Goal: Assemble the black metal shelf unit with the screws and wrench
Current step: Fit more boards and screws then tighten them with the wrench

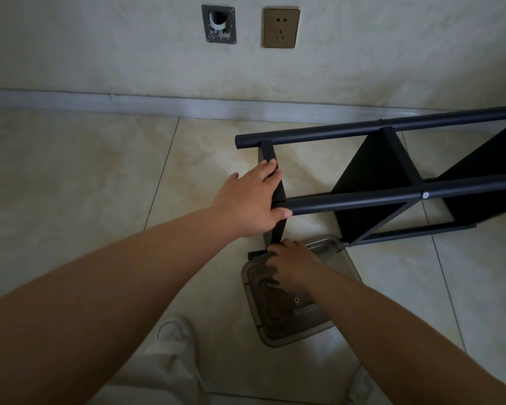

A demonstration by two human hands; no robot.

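Observation:
The black metal shelf unit (362,200) lies on its side on the tiled floor, its round posts running to the right. My left hand (251,200) grips the end shelf panel (270,154), fingers over its edge and thumb under the middle post. Lower down, my right hand (295,267) has its fingers curled at the panel's bottom corner, by the end of the lowest post; what they hold is hidden. A silver screw head (425,195) sits in the middle post. Two loose screws (296,306) and a thin metal wrench (270,285) lie in a clear grey tray (298,331) under my right hand.
A wall with a skirting board (129,102) runs close behind the shelf. On it are a brass socket (281,27) and a metal plate with a pipe opening (219,24). My white shoe (176,331) is on the floor left of the tray.

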